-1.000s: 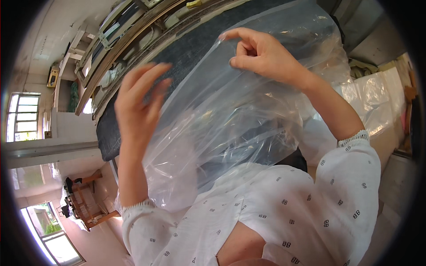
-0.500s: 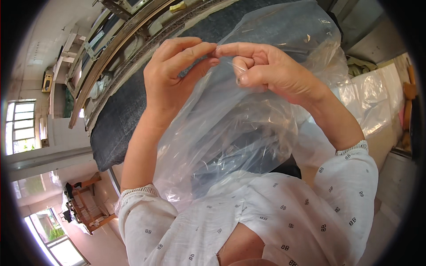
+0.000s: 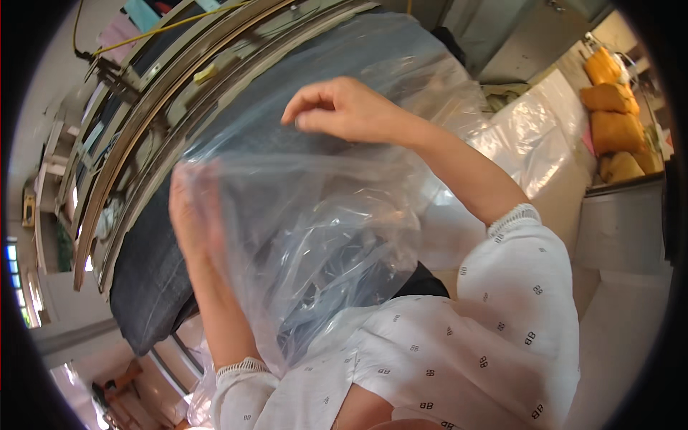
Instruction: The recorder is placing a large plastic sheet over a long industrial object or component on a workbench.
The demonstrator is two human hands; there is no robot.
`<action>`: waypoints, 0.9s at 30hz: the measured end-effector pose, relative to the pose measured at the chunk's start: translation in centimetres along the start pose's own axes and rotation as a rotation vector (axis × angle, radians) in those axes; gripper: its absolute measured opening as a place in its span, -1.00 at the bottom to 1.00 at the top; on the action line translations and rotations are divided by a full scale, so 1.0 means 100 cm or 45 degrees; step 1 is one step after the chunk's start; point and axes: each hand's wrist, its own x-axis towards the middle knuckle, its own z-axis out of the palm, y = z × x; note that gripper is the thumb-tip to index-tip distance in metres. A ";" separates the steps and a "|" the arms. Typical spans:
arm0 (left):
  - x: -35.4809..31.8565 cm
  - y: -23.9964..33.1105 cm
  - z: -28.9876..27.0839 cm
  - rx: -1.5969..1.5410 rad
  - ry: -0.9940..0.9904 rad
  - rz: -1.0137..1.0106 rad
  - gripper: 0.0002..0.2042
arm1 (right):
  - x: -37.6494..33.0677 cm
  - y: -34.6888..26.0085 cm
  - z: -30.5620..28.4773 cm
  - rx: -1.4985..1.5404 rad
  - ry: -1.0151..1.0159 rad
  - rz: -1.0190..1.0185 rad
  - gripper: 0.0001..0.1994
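Note:
A large sheet of clear plastic film (image 3: 337, 193), seemingly a bag, spreads in loose folds across my front. My left hand (image 3: 197, 208) shows blurred through the film at its left end, fingers stretched upward. The film drapes over it and comes to a corner at the fingertips. My right hand (image 3: 337, 111) is above the film's near fold, over dark cloth. Its fingers are loosely bent, thumb tip a little apart from them, with nothing visible between. The dark blue-grey cloth (image 3: 154, 279) lies beneath the film on a padded surface.
Long curved-looking rails (image 3: 129, 136) run along the far left side, with a small yellow block (image 3: 206, 74) on them. Folded shiny plastic (image 3: 530, 136) lies at the right. Orange-brown bundles (image 3: 616, 129) are stacked behind it, beside a grey cabinet (image 3: 523, 36).
My hands have parted from where their fingertips met. The left moved left and down, behind the film; the right moved left and its fingers loosened. The view has turned rightward.

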 end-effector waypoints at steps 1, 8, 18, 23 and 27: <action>-0.001 0.012 0.000 0.005 0.299 0.039 -0.67 | 0.008 0.025 -0.011 -0.212 0.184 -0.110 -0.84; -0.060 0.091 -0.223 1.532 0.214 0.963 -0.37 | 0.014 0.109 -0.081 -1.341 0.831 -0.309 -0.71; -0.138 0.218 -0.464 1.919 1.519 0.345 -0.62 | 0.003 0.086 -0.147 -1.583 0.705 -0.250 -0.68; -0.091 0.223 -0.515 2.324 1.482 0.294 -0.63 | 0.000 0.095 -0.174 -1.712 0.528 0.399 -0.60; -0.073 0.228 -0.546 2.497 1.461 0.455 -0.60 | -0.016 0.090 -0.198 -1.775 0.226 0.967 -0.57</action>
